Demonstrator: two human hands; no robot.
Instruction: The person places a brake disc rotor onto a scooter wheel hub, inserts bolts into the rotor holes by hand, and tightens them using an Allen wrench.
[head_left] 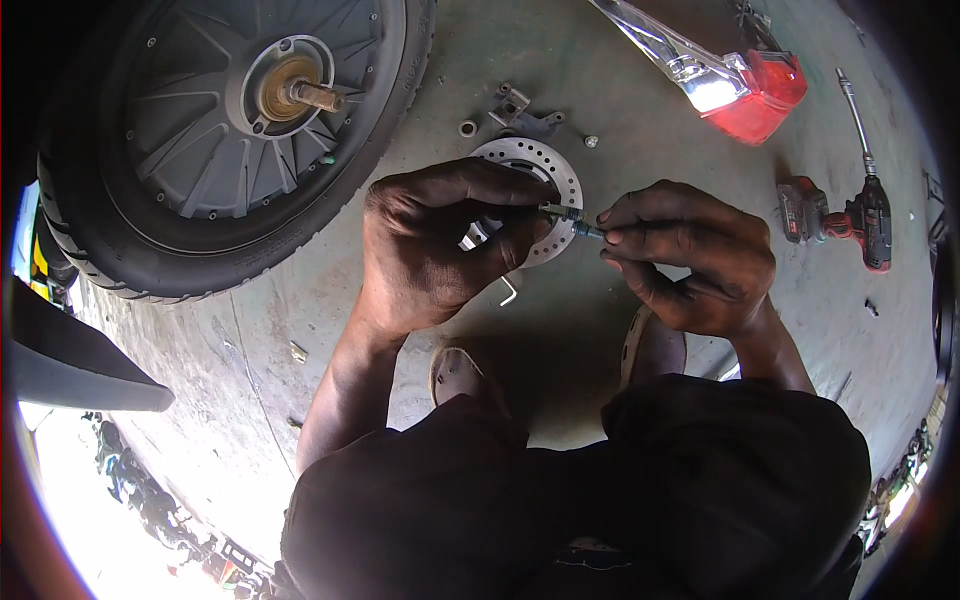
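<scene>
My left hand (430,235) is closed, its thumb and fingers pinching one end of a small bolt-like piece (566,213). At the other, bluish-green end, the fingertips of my right hand (695,250) are pressed together on it. Whether it is one piece or two joined ones I cannot tell. Beneath the hands a drilled brake disc (565,170) lies on the floor, partly hidden by my left hand. The bent end of a hex key (510,292) shows below the disc.
A wheel with a black tyre (395,120) fills the upper left. Behind the disc are a metal bracket (512,105), a small ring (467,129) and a nut (591,141). A red light unit (765,95) lies upper right, a cordless impact wrench (870,225) farther right.
</scene>
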